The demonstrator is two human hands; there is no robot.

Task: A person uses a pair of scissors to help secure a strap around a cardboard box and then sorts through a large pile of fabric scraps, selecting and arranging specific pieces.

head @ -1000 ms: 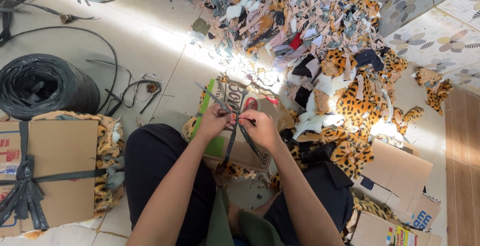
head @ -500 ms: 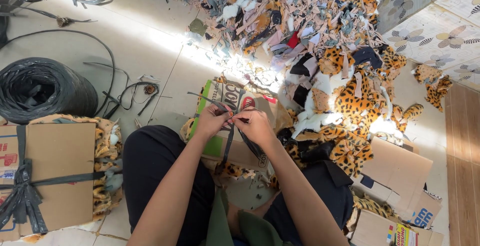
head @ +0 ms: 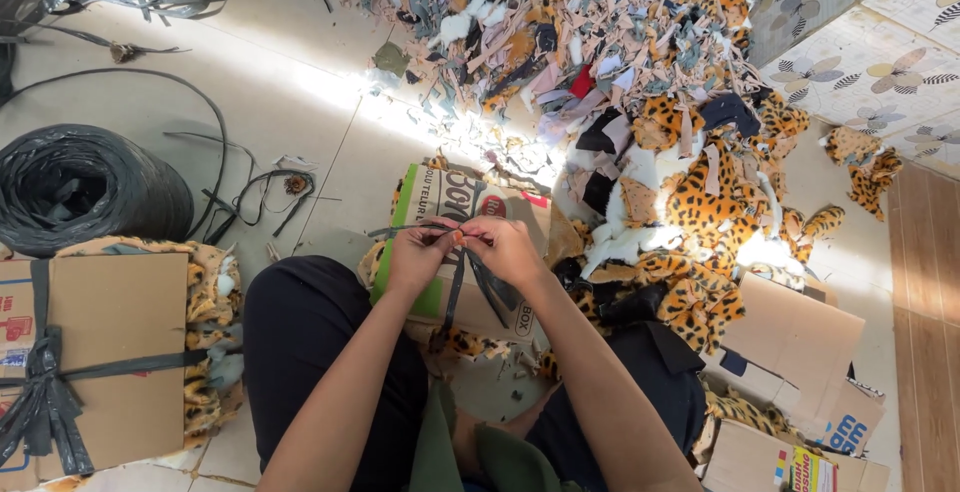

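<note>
Surroundings: a large heap of fabric scraps (head: 600, 42), many in leopard print, is spreading across the far and right part of the floor. A roll of black plastic strapping (head: 85, 192) is lying at the left, with loose strap ends (head: 250, 197) trailing beside it. A finished cardboard bundle (head: 105, 362), tied crosswise with black strap and showing leopard fabric at its edges, is sitting at the near left. Flat cardboard pieces (head: 790, 352) are stacking up at the near right, just beside the person's knee.

Surface and room: a pale tiled floor (head: 290, 92) is catching strong sunlight near the middle; a patterned mat (head: 880, 62) is lying at the far right.

Hands: the left hand (head: 420, 257) and right hand (head: 510, 250) are meeting over a cardboard-wrapped bundle (head: 450, 202) resting between the person's knees. Each grip is closing on the black strap (head: 458, 287) running over that bundle, fingers pinching the strap ends together at the top, hands touching.
</note>
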